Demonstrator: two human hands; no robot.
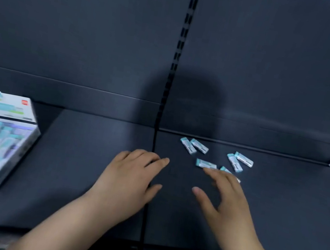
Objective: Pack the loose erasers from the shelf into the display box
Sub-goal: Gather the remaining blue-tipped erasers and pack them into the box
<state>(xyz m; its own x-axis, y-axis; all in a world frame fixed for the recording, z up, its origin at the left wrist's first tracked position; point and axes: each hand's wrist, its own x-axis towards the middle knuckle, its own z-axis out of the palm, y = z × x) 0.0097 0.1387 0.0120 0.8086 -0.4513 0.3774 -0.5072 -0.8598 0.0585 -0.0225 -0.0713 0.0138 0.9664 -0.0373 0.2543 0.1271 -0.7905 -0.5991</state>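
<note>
Several loose erasers in white and teal wrappers lie on the dark shelf at centre right: a pair (194, 146), another pair (239, 161), and one (206, 164) just beyond my right fingertips. Another eraser (225, 169) is mostly hidden under my right hand (227, 198), whose straight, spread fingers lie over it. My left hand (131, 181) hovers flat over the shelf's centre seam, fingers relaxed, holding nothing. The display box (23, 145) stands at the far left with its lid flap (0, 103) up and many erasers inside, blurred.
The dark shelf (77, 164) has a vertical seam down its middle and a slotted upright (178, 56) in the back panel. A low back lip runs behind the erasers. The shelf's front edge runs along the bottom of the view.
</note>
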